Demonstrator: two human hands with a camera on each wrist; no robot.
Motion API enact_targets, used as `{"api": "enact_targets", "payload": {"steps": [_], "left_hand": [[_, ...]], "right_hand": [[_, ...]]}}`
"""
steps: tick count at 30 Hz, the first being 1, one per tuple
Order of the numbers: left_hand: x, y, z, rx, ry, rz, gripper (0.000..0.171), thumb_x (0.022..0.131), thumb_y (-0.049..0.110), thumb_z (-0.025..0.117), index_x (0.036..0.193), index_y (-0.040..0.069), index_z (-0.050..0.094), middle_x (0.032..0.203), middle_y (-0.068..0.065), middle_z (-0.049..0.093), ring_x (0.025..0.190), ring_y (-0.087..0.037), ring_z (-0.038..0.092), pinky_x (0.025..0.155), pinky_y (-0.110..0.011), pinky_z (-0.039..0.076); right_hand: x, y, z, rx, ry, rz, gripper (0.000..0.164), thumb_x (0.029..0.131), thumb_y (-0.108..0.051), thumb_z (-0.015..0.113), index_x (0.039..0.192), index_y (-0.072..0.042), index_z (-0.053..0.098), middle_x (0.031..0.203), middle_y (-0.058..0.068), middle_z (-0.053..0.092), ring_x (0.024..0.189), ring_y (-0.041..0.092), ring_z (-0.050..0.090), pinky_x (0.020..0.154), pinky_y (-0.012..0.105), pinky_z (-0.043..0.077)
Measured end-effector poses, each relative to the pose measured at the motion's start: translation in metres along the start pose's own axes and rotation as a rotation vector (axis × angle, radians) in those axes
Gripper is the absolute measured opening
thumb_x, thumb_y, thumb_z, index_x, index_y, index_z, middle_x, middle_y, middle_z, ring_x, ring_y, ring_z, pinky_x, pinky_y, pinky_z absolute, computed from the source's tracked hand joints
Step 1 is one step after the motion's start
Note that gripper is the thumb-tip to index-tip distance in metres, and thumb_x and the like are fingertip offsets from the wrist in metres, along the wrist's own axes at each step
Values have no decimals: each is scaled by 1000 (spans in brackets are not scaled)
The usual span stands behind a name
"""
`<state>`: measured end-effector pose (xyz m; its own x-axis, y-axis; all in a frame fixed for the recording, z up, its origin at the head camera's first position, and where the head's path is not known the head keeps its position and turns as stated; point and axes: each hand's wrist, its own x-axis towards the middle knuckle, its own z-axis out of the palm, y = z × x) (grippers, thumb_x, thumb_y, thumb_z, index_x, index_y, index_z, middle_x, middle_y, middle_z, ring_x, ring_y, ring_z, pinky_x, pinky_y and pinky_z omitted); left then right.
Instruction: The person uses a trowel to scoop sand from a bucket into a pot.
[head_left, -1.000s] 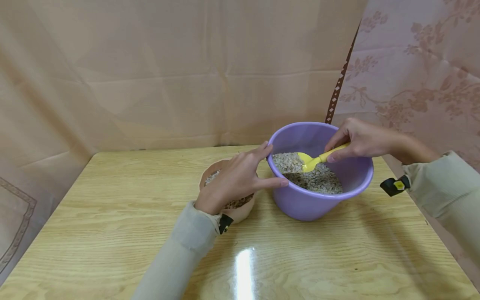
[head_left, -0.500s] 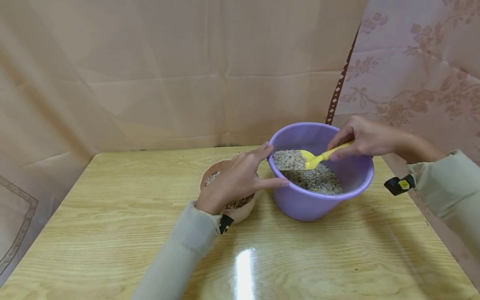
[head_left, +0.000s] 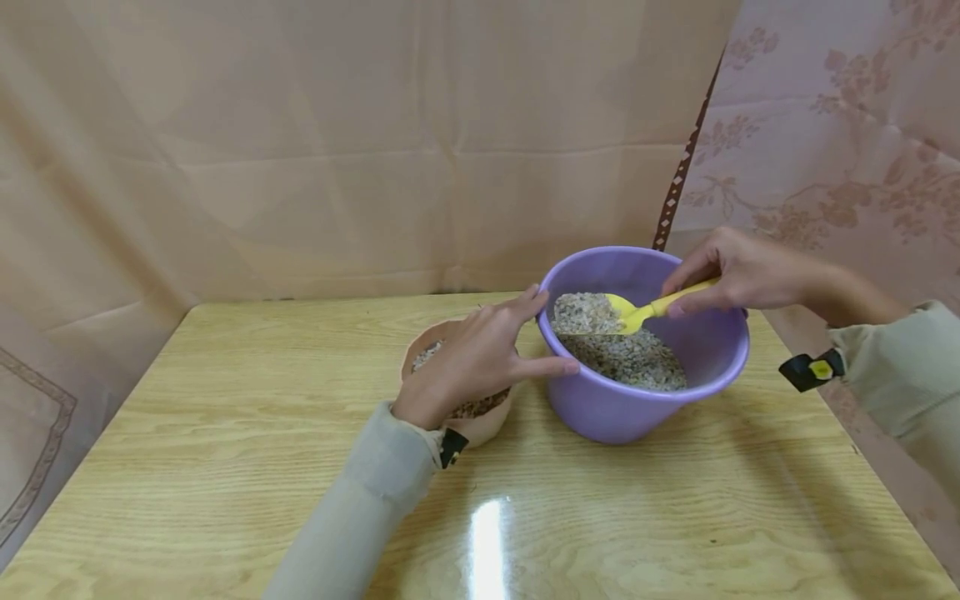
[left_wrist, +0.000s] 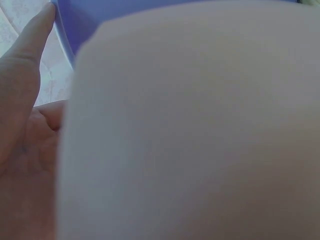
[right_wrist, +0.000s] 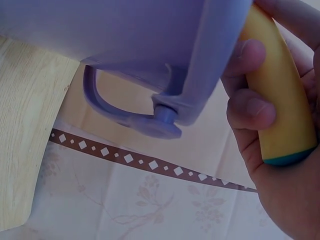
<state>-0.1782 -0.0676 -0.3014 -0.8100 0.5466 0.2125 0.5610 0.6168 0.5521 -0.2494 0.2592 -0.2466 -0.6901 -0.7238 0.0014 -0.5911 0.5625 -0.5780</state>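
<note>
My left hand (head_left: 468, 358) rests against the near-left rim of a purple bucket (head_left: 622, 412), thumb and fingers spread and mostly straight. Grey-beige gravel (head_left: 645, 362) lies inside the bucket. A yellow trowel (head_left: 637, 317), heaped with gravel, is over the bucket's opening. My right hand (head_left: 738, 271) grips its handle; in the right wrist view the fingers curl round that yellow handle (right_wrist: 282, 95), which has a teal end. Below my left forearm and palm stands a peach pot (head_left: 491, 425) partly filled with gravel and brown bits, half hidden by the hand.
A wood-grain table (head_left: 262, 417) carries both containers. Behind it hangs a beige curtain (head_left: 337, 167), with floral cloth (head_left: 840, 150) at the right. A purple handle (right_wrist: 145, 122) hangs at the bucket's side. A blurred pale surface (left_wrist: 190, 125) fills most of the left wrist view.
My right hand has moved slightly up and to the right, lifting the loaded trowel a little over the gravel in the bucket. The left hand stays at the rim.
</note>
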Motion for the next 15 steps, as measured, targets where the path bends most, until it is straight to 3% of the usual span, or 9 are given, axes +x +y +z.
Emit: {"api": "enact_targets", "payload": {"steps": [15], "left_hand": [[0, 2, 1, 13, 12, -17, 99, 82, 65, 69, 155, 8, 34, 156, -5, 38, 136, -12, 44, 109, -31, 39]], "right_hand": [[-2, 4, -3, -6, -25, -36, 15, 84, -3, 78, 99, -6, 79, 83, -4, 76, 61, 13, 66, 48, 25, 51]]}}
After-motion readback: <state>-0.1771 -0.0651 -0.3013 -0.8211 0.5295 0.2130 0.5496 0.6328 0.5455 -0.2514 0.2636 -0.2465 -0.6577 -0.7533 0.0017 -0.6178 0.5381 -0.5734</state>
